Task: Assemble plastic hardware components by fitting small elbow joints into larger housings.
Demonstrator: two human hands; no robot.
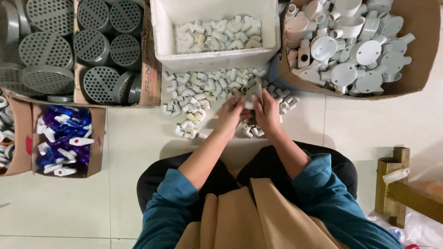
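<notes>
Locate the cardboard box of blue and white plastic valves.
The cardboard box of blue and white plastic valves sits at the head view's left, below the grey perforated drain covers.

– What couldn't you make out at the hands?

– The left hand [232, 112] and right hand [266, 110] met over a pale fitting [254, 92], and their fingers covered most of it. Whether either grip was closed on it, I couldn't tell.

– And around the edges?

– At eleven o'clock the grey perforated discs [46, 48] were cut by the top and left edges. At nine o'clock a cardboard box [18, 138] ran off the left edge, its white contents barely showing. At one o'clock the box of round junction boxes [364, 50] was clipped by the top. At four o'clock the wooden frame [401, 189] ran off the right edge, and something blurred and plastic lay under it.
</notes>
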